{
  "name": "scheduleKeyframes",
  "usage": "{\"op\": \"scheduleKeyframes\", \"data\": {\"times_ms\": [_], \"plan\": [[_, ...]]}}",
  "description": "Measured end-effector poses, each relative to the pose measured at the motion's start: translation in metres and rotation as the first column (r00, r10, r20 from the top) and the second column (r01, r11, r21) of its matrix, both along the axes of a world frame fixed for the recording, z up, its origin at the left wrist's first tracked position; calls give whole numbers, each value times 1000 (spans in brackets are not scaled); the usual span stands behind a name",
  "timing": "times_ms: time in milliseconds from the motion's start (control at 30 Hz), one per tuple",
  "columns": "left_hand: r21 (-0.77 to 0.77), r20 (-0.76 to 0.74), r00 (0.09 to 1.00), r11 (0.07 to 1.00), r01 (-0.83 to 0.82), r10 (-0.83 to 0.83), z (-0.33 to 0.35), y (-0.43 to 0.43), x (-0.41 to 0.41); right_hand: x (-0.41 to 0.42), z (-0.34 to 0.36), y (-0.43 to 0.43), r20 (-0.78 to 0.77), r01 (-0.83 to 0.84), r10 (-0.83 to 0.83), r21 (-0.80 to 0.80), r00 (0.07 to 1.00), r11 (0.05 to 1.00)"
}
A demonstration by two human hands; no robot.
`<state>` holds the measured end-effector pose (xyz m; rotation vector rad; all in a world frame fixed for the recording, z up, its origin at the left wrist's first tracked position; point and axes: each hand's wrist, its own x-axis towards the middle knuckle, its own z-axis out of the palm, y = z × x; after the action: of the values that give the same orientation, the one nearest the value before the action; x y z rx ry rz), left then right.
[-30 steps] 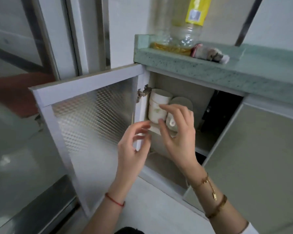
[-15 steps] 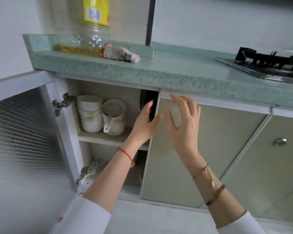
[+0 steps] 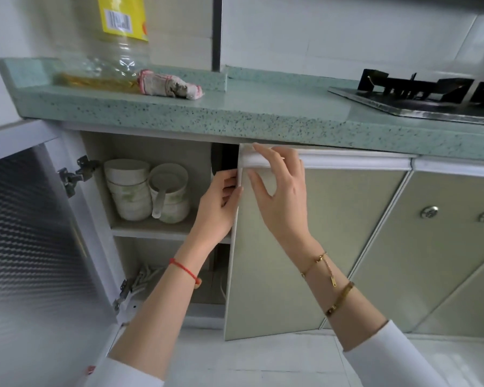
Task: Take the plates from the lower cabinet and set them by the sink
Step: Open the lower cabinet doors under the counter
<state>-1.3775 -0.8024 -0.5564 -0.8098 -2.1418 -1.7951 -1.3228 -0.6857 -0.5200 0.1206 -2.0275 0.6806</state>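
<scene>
1. The left hand [image 3: 217, 203] closes its grip on the free left edge of the right cabinet door [image 3: 305, 247]; the fingers curl behind that edge.
2. The right hand [image 3: 277, 196] is just right of the left one; its grip pinches the white top rail of the same door, thumb below, fingers above.
3. Left of both hands, on the cabinet shelf [image 3: 151, 229], stand stacked bowls [image 3: 129, 188] and cups with a spoon [image 3: 161, 202].
4. No plates are in view; where they are, I cannot tell.
5. Above the hands is the green worktop [image 3: 263, 113].
</scene>
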Motion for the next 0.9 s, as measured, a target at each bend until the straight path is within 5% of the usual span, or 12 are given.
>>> {"op": "scheduleKeyframes", "data": {"times_ms": [267,900], "plan": [[118,14,964,958,263,-267,-5,-19,42,46,0,7,-100,3,-1,16,995,1000],[256,57,653,644,721,-755,5,51,162,204,6,75,-220,36,-9,120,976,992]]}}
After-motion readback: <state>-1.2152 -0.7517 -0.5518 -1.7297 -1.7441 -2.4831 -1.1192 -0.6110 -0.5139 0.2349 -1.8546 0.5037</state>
